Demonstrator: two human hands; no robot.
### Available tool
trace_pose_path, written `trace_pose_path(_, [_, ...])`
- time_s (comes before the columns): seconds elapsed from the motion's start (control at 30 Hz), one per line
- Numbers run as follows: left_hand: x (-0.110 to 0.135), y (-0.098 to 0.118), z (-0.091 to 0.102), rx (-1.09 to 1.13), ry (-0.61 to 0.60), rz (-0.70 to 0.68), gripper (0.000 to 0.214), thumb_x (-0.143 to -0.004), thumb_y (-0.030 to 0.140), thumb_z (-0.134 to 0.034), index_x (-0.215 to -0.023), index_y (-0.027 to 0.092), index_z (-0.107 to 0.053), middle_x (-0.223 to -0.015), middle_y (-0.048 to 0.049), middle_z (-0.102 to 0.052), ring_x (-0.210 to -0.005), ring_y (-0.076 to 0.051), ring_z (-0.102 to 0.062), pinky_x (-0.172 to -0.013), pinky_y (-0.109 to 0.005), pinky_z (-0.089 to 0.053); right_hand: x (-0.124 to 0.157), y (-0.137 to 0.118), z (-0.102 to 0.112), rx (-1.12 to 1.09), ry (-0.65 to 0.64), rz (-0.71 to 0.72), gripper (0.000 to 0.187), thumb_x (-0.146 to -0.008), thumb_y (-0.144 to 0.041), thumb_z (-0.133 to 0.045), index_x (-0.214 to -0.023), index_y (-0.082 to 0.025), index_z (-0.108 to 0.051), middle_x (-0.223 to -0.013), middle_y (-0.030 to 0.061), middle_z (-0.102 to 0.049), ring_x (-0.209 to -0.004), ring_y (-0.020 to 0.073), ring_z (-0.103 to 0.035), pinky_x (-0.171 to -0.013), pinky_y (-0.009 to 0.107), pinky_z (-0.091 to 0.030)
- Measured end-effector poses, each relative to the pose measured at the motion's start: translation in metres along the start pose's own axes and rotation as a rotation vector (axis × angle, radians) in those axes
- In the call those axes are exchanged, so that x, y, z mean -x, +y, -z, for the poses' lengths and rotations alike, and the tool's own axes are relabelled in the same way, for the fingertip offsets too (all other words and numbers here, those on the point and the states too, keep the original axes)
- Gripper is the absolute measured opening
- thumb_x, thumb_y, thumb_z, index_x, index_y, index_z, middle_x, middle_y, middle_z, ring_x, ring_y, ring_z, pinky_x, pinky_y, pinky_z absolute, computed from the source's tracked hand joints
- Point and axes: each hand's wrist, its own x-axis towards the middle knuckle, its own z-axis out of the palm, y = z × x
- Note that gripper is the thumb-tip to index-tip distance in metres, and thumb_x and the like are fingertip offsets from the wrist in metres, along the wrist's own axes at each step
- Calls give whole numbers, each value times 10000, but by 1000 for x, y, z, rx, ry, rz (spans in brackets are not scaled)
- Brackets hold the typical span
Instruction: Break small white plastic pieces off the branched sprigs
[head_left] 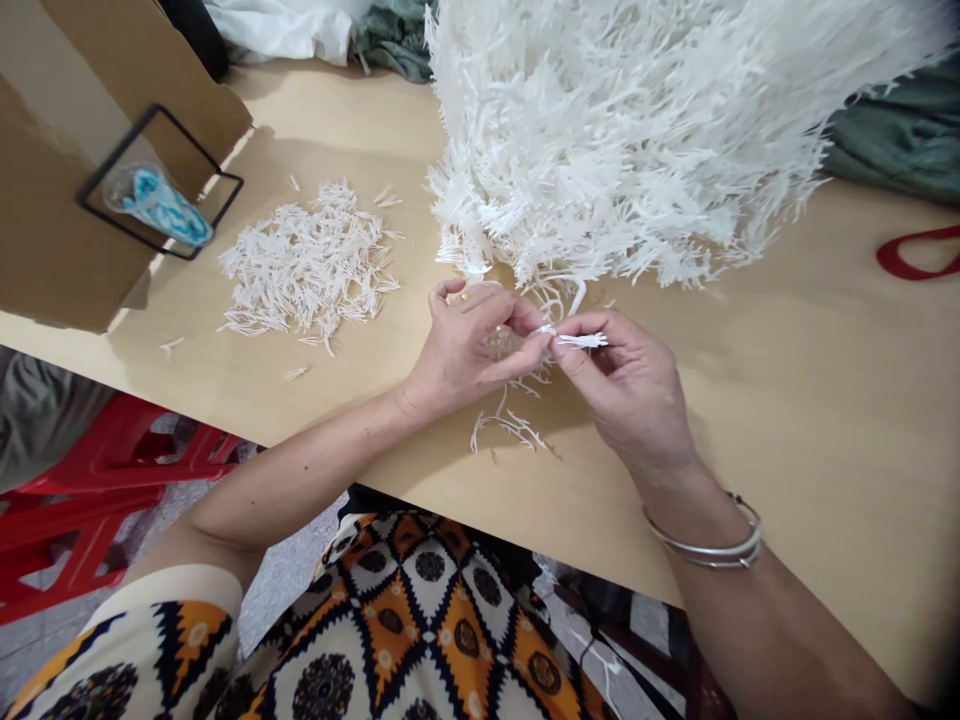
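My left hand [469, 345] and my right hand [626, 385] meet over the wooden table [787, 380], both pinched on a thin white plastic sprue strip [581, 340] with small pieces on it. Part of the strip [510, 425] trails down below my left hand onto the table. Just behind my hands rises a big heap of the same white plastic sprues [637, 130]. A smaller flat pile of separated white pieces [307, 265] lies to the left of my left hand.
A brown cardboard box [82, 150] stands at the far left, with a black wire frame holding a clear cup with something blue [157, 200]. Green cloth [900, 135] and a red strap [911, 255] lie at the right. Red plastic stools [97, 490] stand under the table's left edge.
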Motion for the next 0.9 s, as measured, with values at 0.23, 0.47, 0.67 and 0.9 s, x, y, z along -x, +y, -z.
trace_pose_path(0.23, [-4, -4, 1, -65, 18, -45, 19, -966, 253, -647, -953, 261, -658, -950, 57, -804, -915, -148, -733, -1222, -448, -276, 2, -2, 2, 23, -4, -3, 27, -966, -276, -784, -963, -260, -762, -853, -23, -717, -714, 123, -584, -688, 297, -481])
trace_pose_path(0.47, [-3, -4, 6, 32, -88, 17, 34, -1017, 276, -663, -999, 254, -680, -974, 65, -798, -921, -134, -725, -1186, -416, -290, -4, 4, 6, -1, 23, -8, 98, -926, -326, -808, -925, -259, -737, -775, -28, -664, -646, 123, -530, -591, 293, -432])
trace_pose_path(0.67, [-5, -8, 7, -13, -116, -35, 120, -1109, 292, -601, -1030, 261, -686, -992, 66, -804, -962, -137, -722, -1204, -433, -238, -3, -1, 1, 241, 122, 45, 99, -930, -281, -793, -901, -270, -699, -708, -33, -595, -586, 131, -461, -560, 323, -388])
trace_pose_path(0.9, [3, 4, 10, 172, -382, -84, 144, -1116, 363, -627, -1037, 284, -719, -1008, 75, -818, -966, -142, -743, -1242, -449, -244, -19, 27, 18, 358, 332, 83, 269, -870, -241, -835, -789, -282, -582, -655, -38, -495, -600, 162, -378, -629, 366, -362])
